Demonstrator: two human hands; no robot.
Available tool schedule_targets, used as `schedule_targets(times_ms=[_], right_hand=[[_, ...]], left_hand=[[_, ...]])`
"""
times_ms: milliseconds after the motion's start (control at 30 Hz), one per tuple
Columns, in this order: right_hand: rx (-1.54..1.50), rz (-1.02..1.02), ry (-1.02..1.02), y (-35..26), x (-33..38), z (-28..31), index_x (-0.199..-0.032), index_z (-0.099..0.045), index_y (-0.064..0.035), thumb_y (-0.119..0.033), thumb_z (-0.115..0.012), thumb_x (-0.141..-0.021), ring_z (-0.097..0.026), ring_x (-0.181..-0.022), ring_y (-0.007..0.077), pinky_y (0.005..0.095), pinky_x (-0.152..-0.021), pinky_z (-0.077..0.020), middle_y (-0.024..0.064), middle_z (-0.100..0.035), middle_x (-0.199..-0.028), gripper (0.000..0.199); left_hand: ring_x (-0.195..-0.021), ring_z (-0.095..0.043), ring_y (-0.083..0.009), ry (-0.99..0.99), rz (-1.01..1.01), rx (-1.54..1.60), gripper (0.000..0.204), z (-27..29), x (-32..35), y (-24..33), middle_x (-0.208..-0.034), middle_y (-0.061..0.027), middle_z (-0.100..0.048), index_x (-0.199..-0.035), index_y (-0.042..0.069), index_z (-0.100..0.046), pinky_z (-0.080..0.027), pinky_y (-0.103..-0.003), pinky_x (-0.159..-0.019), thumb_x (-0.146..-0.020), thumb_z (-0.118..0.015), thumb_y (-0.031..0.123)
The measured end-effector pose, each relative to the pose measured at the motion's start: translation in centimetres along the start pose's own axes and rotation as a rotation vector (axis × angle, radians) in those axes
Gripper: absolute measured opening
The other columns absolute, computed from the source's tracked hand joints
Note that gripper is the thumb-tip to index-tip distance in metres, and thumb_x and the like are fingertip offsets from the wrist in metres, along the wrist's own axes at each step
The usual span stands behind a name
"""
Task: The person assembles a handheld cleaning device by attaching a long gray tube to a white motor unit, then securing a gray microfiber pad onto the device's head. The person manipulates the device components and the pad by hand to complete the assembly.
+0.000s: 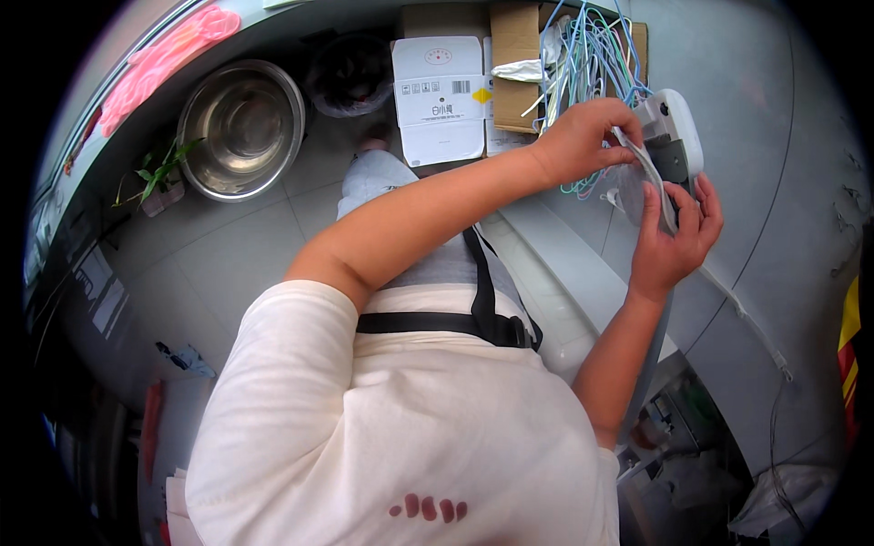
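Observation:
My left hand (592,141) pinches the upper edge of a thin, round, pale grey piece (628,195) between thumb and fingers. From below, my right hand (674,232) grips the same piece, with the thumb on one side and the fingers curled behind its rim. Right behind it stands a white device (683,127) with rounded corners and a grey bracket-like part (672,162). I cannot tell whether the round piece is joined to that device. My fingers hide part of both.
Blue and pale clothes hangers (592,55) fill a cardboard box (515,91) beside a white carton (439,105). Farther left are a dark bin (350,82), a steel basin (243,132), a potted plant (159,187) and a pink cloth (164,59). A white cord (746,318) hangs at right.

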State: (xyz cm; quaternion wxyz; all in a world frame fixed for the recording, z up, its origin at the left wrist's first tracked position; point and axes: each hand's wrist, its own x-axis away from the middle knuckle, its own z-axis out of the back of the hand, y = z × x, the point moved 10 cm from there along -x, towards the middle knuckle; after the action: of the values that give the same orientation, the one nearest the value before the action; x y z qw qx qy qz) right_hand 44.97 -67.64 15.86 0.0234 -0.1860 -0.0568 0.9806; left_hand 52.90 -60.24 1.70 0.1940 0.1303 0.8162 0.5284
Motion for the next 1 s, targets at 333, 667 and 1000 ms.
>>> schedule_targets(times_ms=[333,667,1000], right_hand=[[0.039,0.011,-0.079,-0.2,0.7,-0.1,-0.095,-0.072,-0.0155,-0.013,-0.085,-0.068,-0.051,-0.118,0.0263,0.0376,-0.095,-0.0449,0.0062,-0.051,-0.130,0.030],[0.114,-0.050,-0.091,2.8,5.1,0.4,-0.101,-0.071,-0.0162,0.002,-0.077,-0.068,-0.040,-0.130,0.0311,0.0417,-0.104,-0.0400,0.0116,-0.036,-0.142,0.038],[0.024,-0.104,0.043,4.0,8.0,0.4,-0.098,-0.074,-0.0192,0.007,-0.075,-0.071,-0.035,-0.135,0.0324,0.0438,-0.105,-0.0401,0.0122,-0.028,-0.146,0.038]], left_hand=[[-0.087,-0.063,-0.0130,-0.055,0.070,0.035,0.019,-0.1,2.4,-1.3,-0.093,-0.0011,-0.066,-0.087,0.007,-0.064,-0.053,-0.027,-0.071,-0.075,-0.079,0.010],[-0.080,-0.061,-0.0150,-0.389,0.054,-0.062,0.021,-2.3,6.4,-1.0,-0.087,-0.0013,-0.065,-0.086,0.007,-0.066,-0.049,-0.028,-0.071,-0.075,-0.080,0.017],[-0.113,-0.055,-0.0199,-0.152,-0.541,-0.532,0.027,-3.1,2.9,8.5,-0.107,0.0036,-0.063,-0.101,0.020,-0.066,-0.041,-0.039,-0.100,-0.076,-0.075,0.023]])
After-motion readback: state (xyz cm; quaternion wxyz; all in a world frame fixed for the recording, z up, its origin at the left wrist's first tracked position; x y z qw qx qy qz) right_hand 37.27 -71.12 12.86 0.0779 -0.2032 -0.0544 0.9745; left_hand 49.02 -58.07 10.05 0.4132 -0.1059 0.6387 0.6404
